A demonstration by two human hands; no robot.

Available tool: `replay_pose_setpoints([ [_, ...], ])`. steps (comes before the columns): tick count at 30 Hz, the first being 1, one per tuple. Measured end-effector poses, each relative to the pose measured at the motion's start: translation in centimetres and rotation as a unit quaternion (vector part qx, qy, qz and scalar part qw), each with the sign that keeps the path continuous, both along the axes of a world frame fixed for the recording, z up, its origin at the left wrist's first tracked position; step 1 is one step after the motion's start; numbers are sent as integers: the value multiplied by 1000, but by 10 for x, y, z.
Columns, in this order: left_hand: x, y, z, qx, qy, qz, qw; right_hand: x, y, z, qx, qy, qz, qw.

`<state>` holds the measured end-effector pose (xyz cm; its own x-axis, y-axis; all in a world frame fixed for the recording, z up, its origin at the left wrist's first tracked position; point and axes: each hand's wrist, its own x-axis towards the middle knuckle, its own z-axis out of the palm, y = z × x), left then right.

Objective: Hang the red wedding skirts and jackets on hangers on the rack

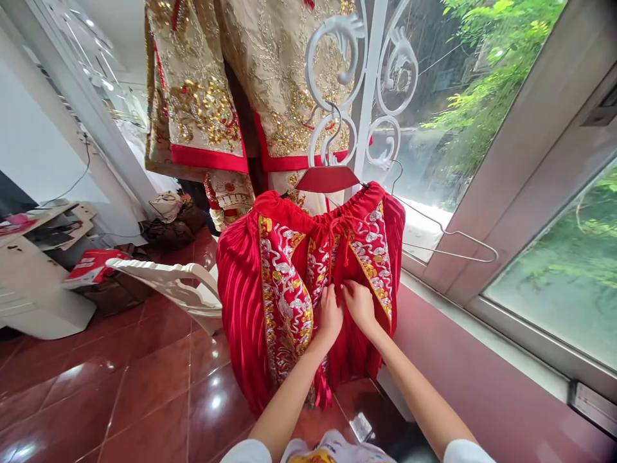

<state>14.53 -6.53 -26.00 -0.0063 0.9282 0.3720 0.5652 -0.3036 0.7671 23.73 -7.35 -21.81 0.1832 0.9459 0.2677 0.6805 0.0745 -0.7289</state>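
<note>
A red pleated skirt [241, 276] with gold and silver embroidered panels hangs by its gathered waistband from a red hanger [328, 179]. The hanger's hook catches on white scroll ironwork [337, 77]. My left hand [331, 312] and my right hand [359, 302] are close together at the middle of the skirt, below the tied red cord [331, 239]. Fingers of both hands are pinched on the red fabric; the exact part between the fingertips is hidden. Above hangs a cream jacket [270, 71] with gold beadwork and red trim.
A bare wire hanger [450, 241] hangs by the window [486, 96] on the right. Below it runs a reddish ledge [463, 360]. At left stand a white chair [168, 283], a white desk [43, 283] and bags [168, 222] on the tiled floor [149, 360].
</note>
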Motion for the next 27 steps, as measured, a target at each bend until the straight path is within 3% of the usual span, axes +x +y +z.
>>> replay_pose_setpoints([
  [8, -3, 13, 3, 6, 33, 2, 999, -5, 28, -3, -2, 129, 4, 992],
  [15, -10, 9, 10, -4, 56, -30, 998, -7, 9, 14, -96, 269, 89, 954],
  [18, -11, -3, 10, -8, 67, -36, 997, -4, 1, 39, -159, 327, 122, 924],
  [21, -9, -15, 12, -31, 119, -27, 992, 2, -1, 83, -190, 373, 144, 897],
  [24, -4, -23, 18, -50, 179, -30, 982, 5, 3, 133, -161, 417, 153, 881],
  [27, 0, -27, 24, -69, 212, -49, 974, 3, 4, 161, -112, 420, 170, 884],
])
